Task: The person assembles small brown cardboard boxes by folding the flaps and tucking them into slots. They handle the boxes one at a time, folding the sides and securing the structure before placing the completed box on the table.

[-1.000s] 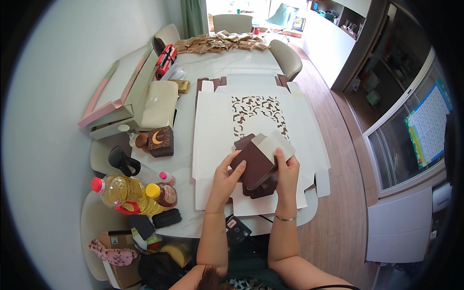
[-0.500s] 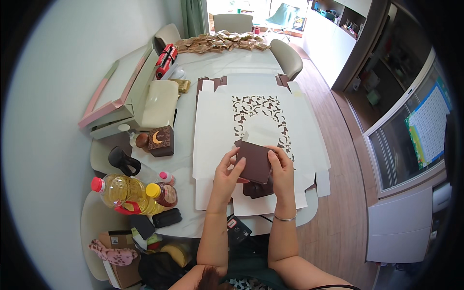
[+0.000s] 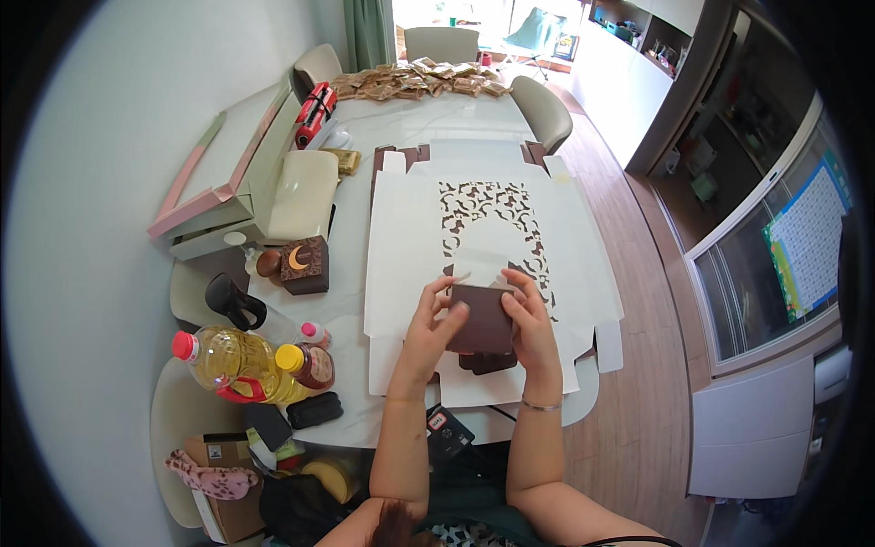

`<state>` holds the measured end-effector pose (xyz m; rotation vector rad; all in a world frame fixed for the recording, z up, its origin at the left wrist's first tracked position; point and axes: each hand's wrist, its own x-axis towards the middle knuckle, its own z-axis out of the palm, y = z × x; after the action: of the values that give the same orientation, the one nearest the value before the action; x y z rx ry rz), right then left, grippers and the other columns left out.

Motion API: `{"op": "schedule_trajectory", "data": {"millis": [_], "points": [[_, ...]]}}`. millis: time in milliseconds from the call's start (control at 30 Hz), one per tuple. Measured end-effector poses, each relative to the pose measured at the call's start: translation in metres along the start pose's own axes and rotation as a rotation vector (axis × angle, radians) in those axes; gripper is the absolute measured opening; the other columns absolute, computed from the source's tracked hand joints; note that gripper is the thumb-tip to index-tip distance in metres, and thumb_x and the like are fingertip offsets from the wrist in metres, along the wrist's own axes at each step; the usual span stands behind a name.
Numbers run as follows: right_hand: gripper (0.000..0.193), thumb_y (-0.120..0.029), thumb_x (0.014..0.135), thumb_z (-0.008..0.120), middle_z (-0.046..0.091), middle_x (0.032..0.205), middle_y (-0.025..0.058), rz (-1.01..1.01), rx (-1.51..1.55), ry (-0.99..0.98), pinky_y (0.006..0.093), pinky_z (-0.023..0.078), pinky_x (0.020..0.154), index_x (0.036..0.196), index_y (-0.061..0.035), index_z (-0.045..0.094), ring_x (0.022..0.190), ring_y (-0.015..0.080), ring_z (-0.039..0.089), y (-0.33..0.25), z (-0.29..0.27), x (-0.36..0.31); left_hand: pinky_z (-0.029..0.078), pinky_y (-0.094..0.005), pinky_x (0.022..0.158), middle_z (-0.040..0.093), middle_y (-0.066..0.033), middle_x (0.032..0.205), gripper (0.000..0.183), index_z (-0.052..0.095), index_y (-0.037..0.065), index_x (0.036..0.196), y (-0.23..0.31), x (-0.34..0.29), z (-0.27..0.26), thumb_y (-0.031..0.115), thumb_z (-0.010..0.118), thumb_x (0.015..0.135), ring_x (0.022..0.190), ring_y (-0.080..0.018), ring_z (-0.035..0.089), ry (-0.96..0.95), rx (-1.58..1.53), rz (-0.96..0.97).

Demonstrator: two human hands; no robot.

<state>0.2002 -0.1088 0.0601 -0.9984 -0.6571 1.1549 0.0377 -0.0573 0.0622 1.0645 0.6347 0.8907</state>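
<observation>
Brown card piece (image 3: 481,319), tilted a second ago, now squarer, pinched between both hands' fingers (image 3: 454,321).

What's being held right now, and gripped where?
A small brown cardboard box piece, held above the flat white carton sheet. Left hand grips its left edge, right hand its right edge, with the fingers.
</observation>
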Motion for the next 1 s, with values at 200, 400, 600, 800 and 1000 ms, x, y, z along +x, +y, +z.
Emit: {"op": "schedule_trajectory", "data": {"millis": [200, 400, 600, 800, 1000], "points": [[0.056, -0.004, 0.090, 0.061, 0.053, 0.128, 0.0131, -0.270, -0.023, -0.099, 0.0319, 0.047, 0.094, 0.140, -0.0022, 0.037, 0.108, 0.0198, 0.058, -0.009, 0.011, -0.002, 0.054, -0.0268, 0.079, 0.056, -0.0072, 0.114, 0.046, 0.048, 0.009, 0.111, -0.012, 0.004, -0.011, -0.002, 0.076, 0.076, 0.098, -0.0149, 0.060, -0.066, 0.184, 0.143], [0.041, -0.008, 0.090, 0.065, 0.060, 0.118, 0.0086, -0.212, -0.126, -0.091, 0.0290, 0.047, 0.092, 0.127, 0.0013, 0.049, 0.105, 0.0143, 0.058, -0.002, 0.006, 0.002, 0.042, -0.0341, 0.100, 0.055, -0.0075, 0.123, 0.058, 0.045, 0.009, 0.127, -0.023, 0.010, -0.007, -0.001, 0.074, 0.078, 0.114, -0.0181, 0.054, -0.012, 0.327, 0.373], [0.036, -0.010, 0.091, 0.065, 0.062, 0.112, 0.0065, -0.188, -0.164, -0.047, 0.0252, 0.047, 0.088, 0.123, 0.0013, 0.052, 0.101, 0.0112, 0.058, 0.000, 0.011, 0.002, 0.042, -0.0317, 0.099, 0.056, -0.0118, 0.126, 0.058, 0.039, 0.006, 0.140, -0.011, 0.009, 0.003, 0.008, 0.065, 0.089, 0.117, -0.0188, 0.054, 0.142, 0.301, 0.438], [0.028, -0.015, 0.094, 0.063, 0.063, 0.097, 0.0020, -0.010, -0.255, -0.092, 0.0221, 0.046, 0.078, 0.116, 0.0014, 0.058, 0.090, 0.0067, 0.055, 0.004, 0.011, 0.002, 0.050, -0.0234, 0.074, 0.066, -0.0060, 0.096, 0.032, 0.057, 0.001, 0.124, -0.021, 0.010, -0.006, 0.004, 0.060, 0.092, 0.085, -0.0083, 0.061, 0.219, 0.252, 0.228], [0.020, -0.013, 0.095, 0.059, 0.066, 0.093, 0.0027, -0.012, -0.141, -0.001, 0.0224, 0.047, 0.076, 0.109, 0.0007, 0.065, 0.085, 0.0066, 0.058, 0.001, 0.010, 0.003, 0.048, -0.0166, 0.066, 0.063, -0.0016, 0.087, 0.030, 0.061, 0.001, 0.119, -0.021, 0.009, 0.000, -0.002, 0.063, 0.089, 0.075, -0.0061, 0.061, 0.202, 0.112, 0.197]]}}
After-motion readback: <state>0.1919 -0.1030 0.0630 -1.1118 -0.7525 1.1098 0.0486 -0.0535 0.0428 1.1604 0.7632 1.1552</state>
